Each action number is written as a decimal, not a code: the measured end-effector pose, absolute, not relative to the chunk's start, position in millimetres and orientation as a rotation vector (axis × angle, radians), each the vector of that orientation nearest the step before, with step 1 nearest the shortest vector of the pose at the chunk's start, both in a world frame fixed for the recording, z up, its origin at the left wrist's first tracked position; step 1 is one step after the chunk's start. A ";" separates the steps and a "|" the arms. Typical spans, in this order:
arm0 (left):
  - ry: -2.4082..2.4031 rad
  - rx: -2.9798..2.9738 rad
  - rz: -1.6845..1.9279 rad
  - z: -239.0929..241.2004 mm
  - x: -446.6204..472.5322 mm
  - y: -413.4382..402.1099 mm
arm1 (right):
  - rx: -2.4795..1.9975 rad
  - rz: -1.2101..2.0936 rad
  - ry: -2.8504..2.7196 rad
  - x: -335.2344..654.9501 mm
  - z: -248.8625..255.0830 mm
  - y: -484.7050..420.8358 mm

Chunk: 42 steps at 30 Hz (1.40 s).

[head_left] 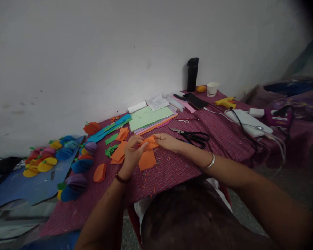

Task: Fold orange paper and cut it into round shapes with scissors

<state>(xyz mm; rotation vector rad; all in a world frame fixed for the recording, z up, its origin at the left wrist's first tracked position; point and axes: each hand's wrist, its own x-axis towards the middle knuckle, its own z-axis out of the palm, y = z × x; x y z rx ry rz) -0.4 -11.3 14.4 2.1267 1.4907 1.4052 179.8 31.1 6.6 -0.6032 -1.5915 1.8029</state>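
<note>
Between my two hands is a piece of orange paper [150,141], held just above the table. My left hand [132,151] pinches its left side, and my right hand [167,141] grips its right edge. Under it on the cloth lies another orange paper piece [147,160]. More orange sheets [119,152] and green paper scraps [111,150] are left of my left hand. A folded orange paper shape [99,172] rests nearer the table's left front. Black-handled scissors [191,135] lie to the right of my right hand, blades pointing left.
Stacked coloured paper [151,116] sits at the back. Colourful paper fruit shapes [82,163] crowd the left side. A black bottle [192,74], paper cup [212,89], phone [195,100], yellow glue gun [225,102] and white power bank [249,122] with cables occupy the right.
</note>
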 end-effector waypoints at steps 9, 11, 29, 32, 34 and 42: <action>1.506 2.118 1.489 13.0 0.5 -18.8 | -0.627 1.358 -1.489 180.7 3.0 34.3; 1.471 2.138 1.559 13.4 1.5 -19.6 | -0.582 1.300 -1.473 179.7 2.1 36.6; 1.366 2.199 1.606 5.6 8.8 -23.1 | -0.629 1.264 -1.388 173.0 4.5 38.2; 1.375 2.173 1.615 4.2 8.6 -23.7 | -0.636 1.249 -1.371 172.2 4.7 37.3; 1.386 2.135 1.634 2.7 8.7 -23.9 | -0.638 1.245 -1.359 171.9 5.3 36.4; 1.328 1.590 1.658 -3.3 12.2 -20.6 | -0.646 1.215 -1.328 173.2 8.3 34.2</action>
